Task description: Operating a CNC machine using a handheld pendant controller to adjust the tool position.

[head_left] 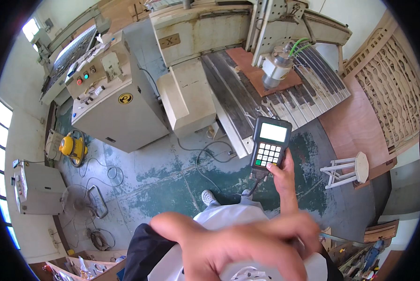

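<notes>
- Black plastic is what my right hand (279, 172) holds: a handheld controller (269, 146) with a pale screen on top and rows of little buttons below.
- My right fingers are wrapped tight round its bottom end, thumb by the buttons.
- It sits in the air just in front of the router table (238, 100), near its front edge.
- I think it is light, hard and a bit smooth, so the narrow bottom is the best place to grip.
- A cable (205, 161) hangs from it, bendy and thin.
- My left hand (247, 246) is close to the camera and blurry; its fingers look curled, but I cannot tell if it holds anything.
- On the table lies a flat brown wood board (252, 70) under the round metal spindle (275, 70).
</notes>
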Demonstrator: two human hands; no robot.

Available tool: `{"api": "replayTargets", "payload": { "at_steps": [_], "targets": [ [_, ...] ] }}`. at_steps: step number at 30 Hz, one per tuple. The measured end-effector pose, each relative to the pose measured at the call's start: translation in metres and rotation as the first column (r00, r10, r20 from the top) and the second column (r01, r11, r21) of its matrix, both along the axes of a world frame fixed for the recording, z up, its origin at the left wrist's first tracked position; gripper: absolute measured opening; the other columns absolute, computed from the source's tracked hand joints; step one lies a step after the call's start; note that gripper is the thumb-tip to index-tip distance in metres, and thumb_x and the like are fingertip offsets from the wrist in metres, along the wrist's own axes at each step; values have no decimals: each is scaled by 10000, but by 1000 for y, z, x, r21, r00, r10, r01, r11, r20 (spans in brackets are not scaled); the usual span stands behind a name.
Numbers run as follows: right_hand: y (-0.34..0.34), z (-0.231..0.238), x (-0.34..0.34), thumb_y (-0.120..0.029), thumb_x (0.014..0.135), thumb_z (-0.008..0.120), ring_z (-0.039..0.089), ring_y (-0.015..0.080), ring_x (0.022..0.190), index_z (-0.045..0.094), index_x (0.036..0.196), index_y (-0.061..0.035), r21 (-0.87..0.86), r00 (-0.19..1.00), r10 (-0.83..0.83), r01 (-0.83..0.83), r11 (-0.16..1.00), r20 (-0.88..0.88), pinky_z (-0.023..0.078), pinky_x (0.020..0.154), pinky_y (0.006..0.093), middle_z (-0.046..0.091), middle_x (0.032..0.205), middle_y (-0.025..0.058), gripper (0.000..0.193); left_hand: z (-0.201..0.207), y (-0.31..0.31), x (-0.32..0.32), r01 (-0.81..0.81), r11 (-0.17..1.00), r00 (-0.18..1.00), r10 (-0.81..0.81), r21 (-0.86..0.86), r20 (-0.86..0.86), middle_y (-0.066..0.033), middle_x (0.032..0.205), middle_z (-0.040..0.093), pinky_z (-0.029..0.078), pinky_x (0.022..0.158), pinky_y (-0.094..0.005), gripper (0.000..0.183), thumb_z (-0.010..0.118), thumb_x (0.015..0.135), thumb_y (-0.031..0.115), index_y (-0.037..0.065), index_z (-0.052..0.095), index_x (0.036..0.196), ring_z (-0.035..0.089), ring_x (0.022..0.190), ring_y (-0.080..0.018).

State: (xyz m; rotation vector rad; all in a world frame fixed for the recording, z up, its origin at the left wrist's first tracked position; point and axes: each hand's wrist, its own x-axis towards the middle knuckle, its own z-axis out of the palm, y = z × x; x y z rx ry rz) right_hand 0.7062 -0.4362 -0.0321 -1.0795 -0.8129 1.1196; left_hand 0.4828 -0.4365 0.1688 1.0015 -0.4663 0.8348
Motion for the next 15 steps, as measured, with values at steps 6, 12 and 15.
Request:
{"api": "replayTargets", "payload": {
  "at_steps": [6, 12, 15],
  "targets": [
    [-5, -6, 25, 0, 704, 706, 570, 167, 1112, 416, 1336, -2, 3, 999, 29, -29, 1000, 26, 446, 980, 333, 582, 1176, 90, 696, -77, 17, 8, -547, 834, 639, 358, -74, -681, -30, 846, 494, 360, 707, -281, 185, 599, 904, 101, -9, 619, 1051, 435, 770, -131],
    [-16, 3, 49, 17, 729, 715, 581, 179, 1103, 378, 1363, 2, 49, 997, 71, -71, 996, -1, 464, 963, 339, 574, 1189, 102, 718, -190, 17, 27, -626, 727, 170, 479, 281, -861, 40, 739, 477, 327, 586, -227, 185, 611, 915, 62, -15, 590, 1081, 401, 654, -61],
    [-20, 0, 63, 28, 731, 704, 586, 183, 1095, 374, 1363, 0, 59, 996, 86, -86, 995, -2, 473, 954, 340, 573, 1187, 104, 714, -216, 7, 39, -590, 685, -16, 520, 428, -854, 29, 644, 453, 322, 527, -251, 233, 652, 886, 80, -16, 594, 1090, 392, 589, -68]
  ]
}}
